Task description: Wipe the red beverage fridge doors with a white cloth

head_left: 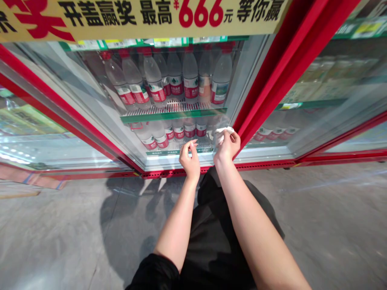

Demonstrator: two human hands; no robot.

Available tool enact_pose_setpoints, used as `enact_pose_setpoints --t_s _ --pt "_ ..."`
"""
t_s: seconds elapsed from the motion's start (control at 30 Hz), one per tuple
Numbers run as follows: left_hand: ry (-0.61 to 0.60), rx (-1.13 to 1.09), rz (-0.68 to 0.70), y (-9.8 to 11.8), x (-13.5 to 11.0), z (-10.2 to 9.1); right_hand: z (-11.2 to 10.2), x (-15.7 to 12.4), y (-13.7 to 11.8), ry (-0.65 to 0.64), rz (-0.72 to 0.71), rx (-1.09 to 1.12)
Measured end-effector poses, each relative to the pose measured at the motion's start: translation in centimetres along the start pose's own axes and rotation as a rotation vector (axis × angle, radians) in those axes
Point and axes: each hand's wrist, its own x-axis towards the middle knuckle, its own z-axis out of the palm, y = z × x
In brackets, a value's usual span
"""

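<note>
My right hand [229, 146] is closed around a crumpled white cloth or tissue [223, 131], held at the lower right of the fridge's glass door [178, 155], close beside the red frame. To its left, in front of the same glass, is my left hand [190, 159]. Its fingers are curled in toward the thumb, and nothing shows in them. Behind the glass, red-capped water bottles [157, 86] stand on a wire shelf with a green front strip [173, 115]. More bottles [179, 131] stand on the level below.
A yellow sign [121, 18] with red and black print spans the top of the door. Red upright frames [281, 68] divide it from neighbouring fridges with other drinks. Below runs a red base strip [169, 173] above the grey floor [75, 225]. Cardboard-like material [33, 177] lies at left.
</note>
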Motion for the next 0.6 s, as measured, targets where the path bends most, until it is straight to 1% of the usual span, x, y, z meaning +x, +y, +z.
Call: enact_pose_setpoints --t_s 0.07,0.23,0.3,0.43,0.5,0.6 --pt "-0.002 0.014 -0.001 0.0 0.0 -0.1 0.1 -0.1 0.1 0.071 -0.008 -0.002" --pt "0.003 0.014 0.000 0.0 0.0 -0.1 0.0 -0.9 1.3 0.247 0.010 -0.038" --pt "0.008 0.022 -0.006 -0.1 0.0 -0.1 0.0 -0.8 1.2 0.270 0.016 -0.055" --pt "0.004 0.030 -0.010 -0.1 0.0 -0.2 0.4 0.0 -0.4 0.245 -0.040 -0.075" --pt "0.001 0.028 -0.002 -0.1 0.0 -0.2 0.6 0.3 -1.0 0.255 -0.063 -0.085" --pt "0.005 0.024 0.000 -0.1 0.0 -0.3 0.5 0.1 -0.4 0.307 -0.037 -0.107"
